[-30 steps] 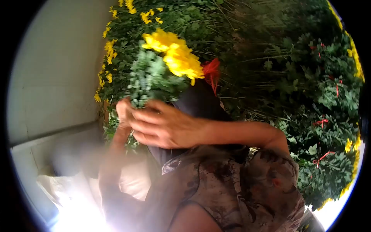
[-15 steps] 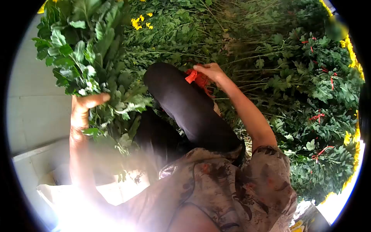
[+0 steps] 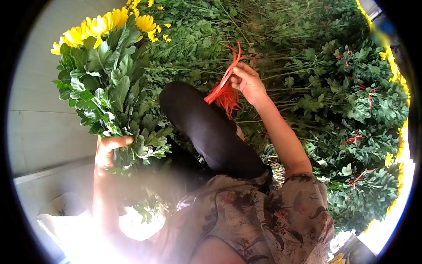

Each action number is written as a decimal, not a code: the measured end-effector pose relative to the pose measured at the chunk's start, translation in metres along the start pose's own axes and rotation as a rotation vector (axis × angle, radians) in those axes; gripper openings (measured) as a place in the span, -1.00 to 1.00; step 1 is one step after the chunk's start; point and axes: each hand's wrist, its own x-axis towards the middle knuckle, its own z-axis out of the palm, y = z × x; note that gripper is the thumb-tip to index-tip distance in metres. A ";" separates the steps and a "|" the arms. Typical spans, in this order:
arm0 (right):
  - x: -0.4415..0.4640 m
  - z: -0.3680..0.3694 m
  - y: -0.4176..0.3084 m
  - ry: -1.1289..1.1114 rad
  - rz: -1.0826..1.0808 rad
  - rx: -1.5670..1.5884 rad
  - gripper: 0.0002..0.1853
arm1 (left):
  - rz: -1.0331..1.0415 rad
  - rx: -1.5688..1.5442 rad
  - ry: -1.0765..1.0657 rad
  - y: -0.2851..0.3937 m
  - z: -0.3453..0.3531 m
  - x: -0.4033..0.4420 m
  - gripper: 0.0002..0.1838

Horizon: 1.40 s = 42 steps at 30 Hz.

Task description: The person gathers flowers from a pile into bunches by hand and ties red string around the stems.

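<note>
On the left of the head view, my left hand [image 3: 110,149] is closed around the leafy stems of a bunch of yellow flowers [image 3: 103,83], whose blooms point up. My right hand [image 3: 249,83], near the middle, pinches red ties [image 3: 227,75] between thumb and fingers. Part of these strands sticks up above the fingers. More red strands [image 3: 226,99] hang in a bundle beside my dark-trousered knee [image 3: 189,103], just below the right hand.
Cut leafy stems [image 3: 290,75] lie in a broad heap beyond my knees. Along the right are leafy bunches [image 3: 358,145] bound with red ties, with yellow blooms at their outer edge. A pale wall [image 3: 48,110] stands at the left.
My two hands have moved apart. The bunch went left with my left hand, then lowered a little. My right hand reached the red bundle and has raised some strands from it.
</note>
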 end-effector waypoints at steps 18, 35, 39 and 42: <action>-0.018 -0.008 -0.055 -0.019 -0.206 -0.036 -0.78 | -0.004 -0.251 -0.014 -0.019 -0.001 -0.004 -0.52; -0.031 -0.021 -0.096 0.254 -0.267 -0.241 -0.78 | -0.107 -0.291 -0.007 -0.032 -0.009 -0.006 -0.63; -0.009 -0.052 -0.129 0.212 -0.494 0.007 -0.88 | -0.050 -0.098 -0.062 -0.040 -0.034 -0.003 -0.51; 0.009 -0.058 -0.209 0.525 -1.112 -0.143 -0.86 | 0.184 0.146 -0.221 -0.052 -0.066 0.004 -0.59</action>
